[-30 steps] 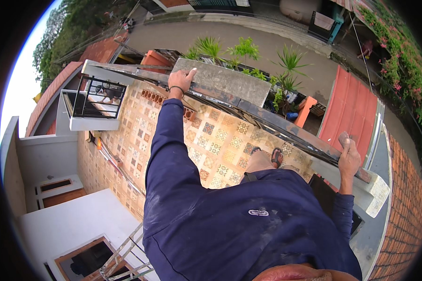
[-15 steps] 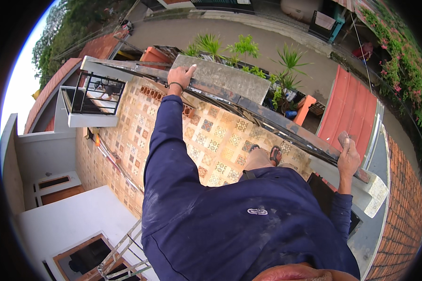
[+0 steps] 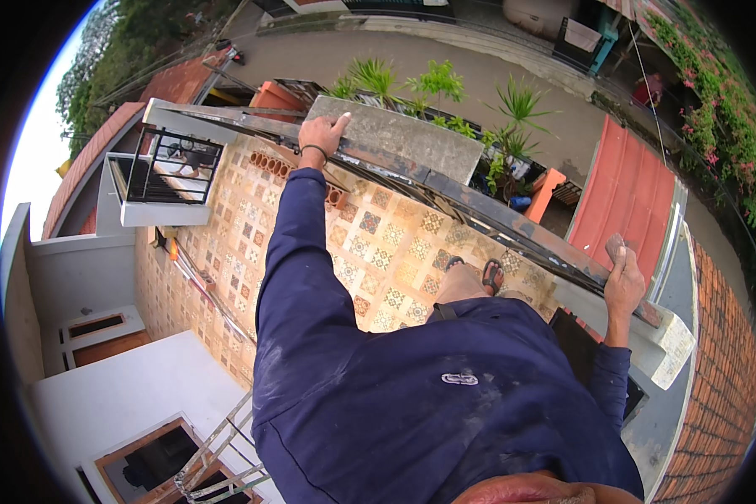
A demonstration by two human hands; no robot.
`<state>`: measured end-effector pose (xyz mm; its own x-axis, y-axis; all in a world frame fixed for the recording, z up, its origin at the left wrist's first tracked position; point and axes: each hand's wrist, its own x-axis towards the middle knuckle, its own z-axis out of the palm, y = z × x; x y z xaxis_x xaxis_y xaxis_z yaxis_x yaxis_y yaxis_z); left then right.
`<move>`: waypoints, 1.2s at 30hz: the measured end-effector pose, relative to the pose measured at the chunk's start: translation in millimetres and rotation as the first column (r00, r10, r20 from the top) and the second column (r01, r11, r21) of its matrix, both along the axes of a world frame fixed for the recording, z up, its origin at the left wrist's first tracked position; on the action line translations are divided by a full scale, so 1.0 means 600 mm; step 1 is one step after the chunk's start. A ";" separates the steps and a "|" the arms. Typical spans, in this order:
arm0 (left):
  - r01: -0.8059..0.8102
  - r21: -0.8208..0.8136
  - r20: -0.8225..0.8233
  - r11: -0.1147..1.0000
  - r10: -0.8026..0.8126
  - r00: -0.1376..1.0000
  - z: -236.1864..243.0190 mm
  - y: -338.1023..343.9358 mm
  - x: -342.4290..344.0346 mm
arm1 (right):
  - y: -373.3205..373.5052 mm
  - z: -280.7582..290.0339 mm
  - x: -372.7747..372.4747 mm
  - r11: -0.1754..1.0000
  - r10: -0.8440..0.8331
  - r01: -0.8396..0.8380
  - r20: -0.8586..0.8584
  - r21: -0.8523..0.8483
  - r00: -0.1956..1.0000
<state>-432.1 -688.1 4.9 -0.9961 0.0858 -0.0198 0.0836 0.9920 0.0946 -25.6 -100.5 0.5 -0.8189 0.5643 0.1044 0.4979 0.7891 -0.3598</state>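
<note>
The left hand curled over the rail at eleven o'clock, the right hand pinched a small brown block at three; the rail, still patchy, seemed part-done

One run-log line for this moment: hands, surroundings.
left hand: on metal railing, by concrete slab | right hand: holding small brown block, near railing's right end | below: patterned tile floor
</note>
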 end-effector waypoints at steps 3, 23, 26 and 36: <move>-0.009 0.009 0.002 1.000 0.009 1.000 -0.005 -0.003 -0.004 | -0.001 0.000 0.001 1.000 0.012 -0.012 -0.032 -0.017 0.999; -0.008 0.044 0.018 0.999 0.007 1.000 -0.022 -0.017 -0.015 | -0.004 0.004 0.000 1.000 0.006 -0.006 -0.022 -0.015 1.000; -0.011 0.053 0.022 0.999 0.010 1.000 -0.022 -0.018 -0.016 | -0.004 0.005 -0.001 1.000 0.009 -0.010 -0.020 -0.010 1.000; -0.004 0.060 -0.019 0.998 0.005 1.000 -0.018 -0.012 -0.010 | -0.002 0.002 0.000 1.000 0.018 -0.019 -0.038 -0.023 0.999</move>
